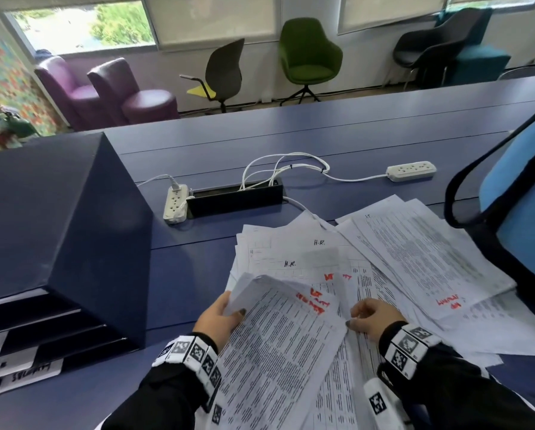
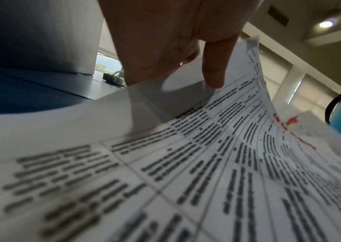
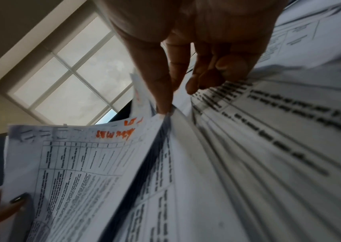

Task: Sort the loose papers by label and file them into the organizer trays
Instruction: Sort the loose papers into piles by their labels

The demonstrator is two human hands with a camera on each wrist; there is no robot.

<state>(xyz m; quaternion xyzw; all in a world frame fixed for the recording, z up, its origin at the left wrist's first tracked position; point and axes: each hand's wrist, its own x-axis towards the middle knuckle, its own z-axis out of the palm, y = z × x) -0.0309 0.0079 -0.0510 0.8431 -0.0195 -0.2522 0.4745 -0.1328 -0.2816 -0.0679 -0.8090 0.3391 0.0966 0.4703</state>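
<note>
A loose pile of printed papers spreads over the blue table, some marked "H.R." in black, others labelled in red. My left hand grips the left edge of a red-labelled sheet, thumb on top, and lifts it off the pile; the same sheet curves up under the left hand. My right hand rests on the pile with loosely curled fingers. In the right wrist view the right hand touches paper edges with one digit tip. The dark organizer stands left, with its labelled trays facing me.
Two white power strips and their cables lie beyond the papers, beside a black cable box. A blue chair back stands close on the right. Several chairs line the wall behind the table.
</note>
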